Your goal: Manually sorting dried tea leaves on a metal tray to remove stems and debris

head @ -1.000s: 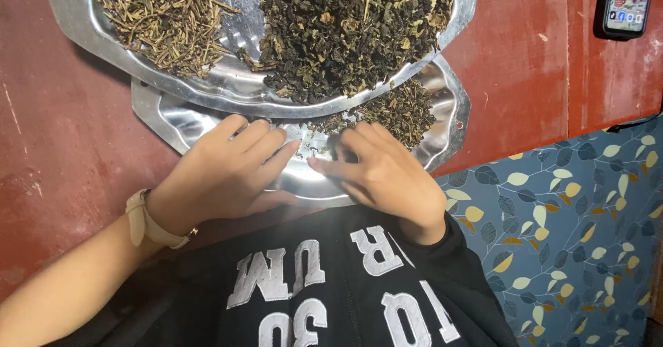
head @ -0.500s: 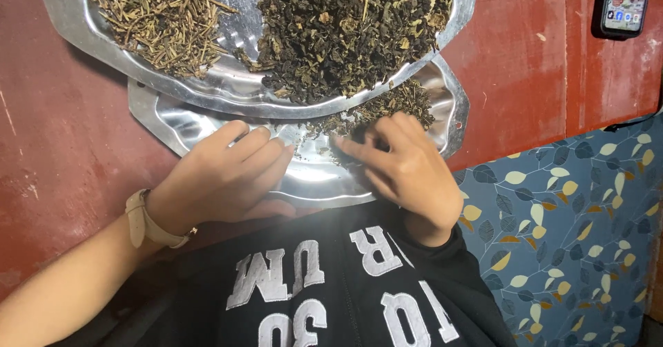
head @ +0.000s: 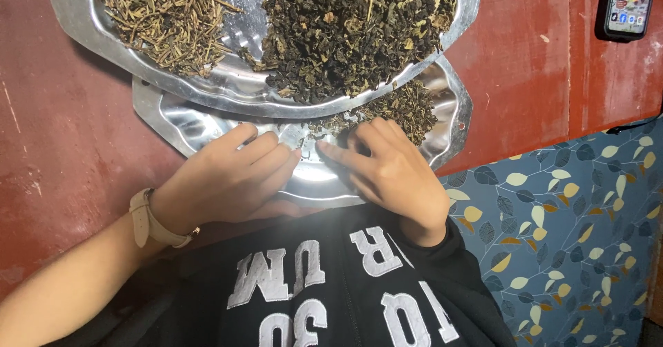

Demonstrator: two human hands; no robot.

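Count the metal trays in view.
2. The upper tray holds two heaps of dried plant matter and overlaps the lower tray, where both hands rest. More could lie hidden beneath.

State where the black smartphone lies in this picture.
In the head view, the black smartphone lies at the top right corner on the red floor, right of the upper round metal tray.

red floor (head: 62, 147), steel tray (head: 159, 116), phone (head: 627, 5)
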